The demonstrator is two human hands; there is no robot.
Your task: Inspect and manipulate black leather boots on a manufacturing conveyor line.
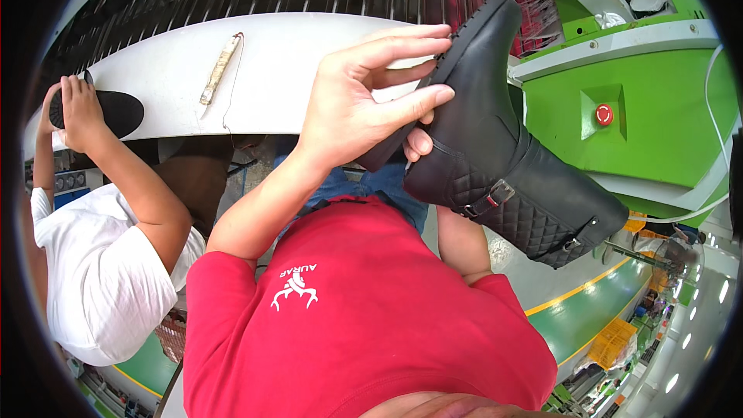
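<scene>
The black quilted ankle boot point(495, 120) is held in the air between the white surface point(286, 85) and the green machine point(658, 108), its toe up and its shaft slanting down to the right. The left hand point(344, 101) is spread, fingertips against the lugged sole point(470, 35) and thumb at the upper. Of the right hand point(419, 144), only curled fingers by the heel seem to show; the boot hides the rest, so I cannot tell its full grip.

To handle it well, I would support the heel firmly, touch the sole edge lightly and keep the buckle point(501, 191) from scraping the leather. The wrapped-handle tool point(220, 70) (its thin tip looks sharp) deserves clearance.

Beyond, a yellow crate point(611, 342) and a brown basket point(172, 338) stand low; their contents are unclear.
</scene>
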